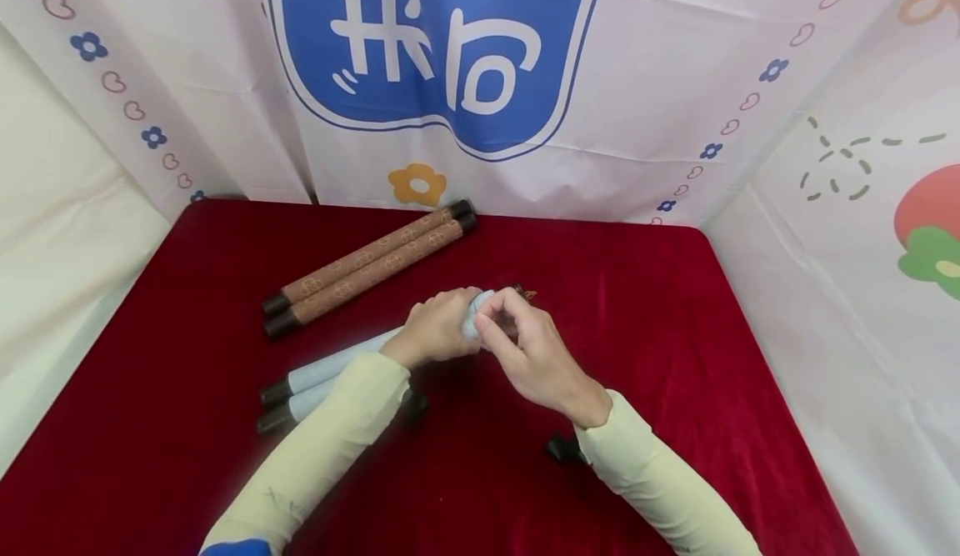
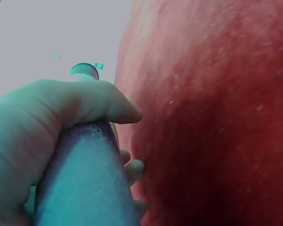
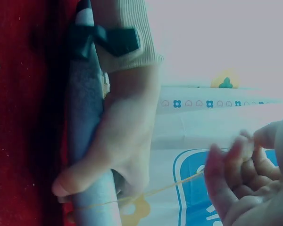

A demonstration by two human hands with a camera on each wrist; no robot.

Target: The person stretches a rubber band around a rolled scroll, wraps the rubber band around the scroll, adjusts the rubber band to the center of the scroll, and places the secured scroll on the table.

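Note:
My left hand (image 1: 437,325) grips a pale blue scroll (image 1: 341,364) with dark end knobs, whose two rolls lie side by side and slant across the cloth. In the left wrist view the thumb crosses over the blue roll (image 2: 89,174), fingertips showing on its far side. My right hand (image 1: 536,356) is beside the scroll's far end, thumb and forefinger brought together. The right wrist view shows a thin yellowish cord (image 3: 174,183) stretched from around the scroll to the right hand's (image 3: 250,183) pinching fingers. My hands hide the scroll's far end in the head view.
Two brown patterned rolls (image 1: 367,268) with dark ends lie together further back on the red cloth (image 1: 622,306). Printed white curtains (image 1: 637,106) stand behind and at the sides. Dark wrist-worn pieces (image 1: 564,449) show under my sleeves.

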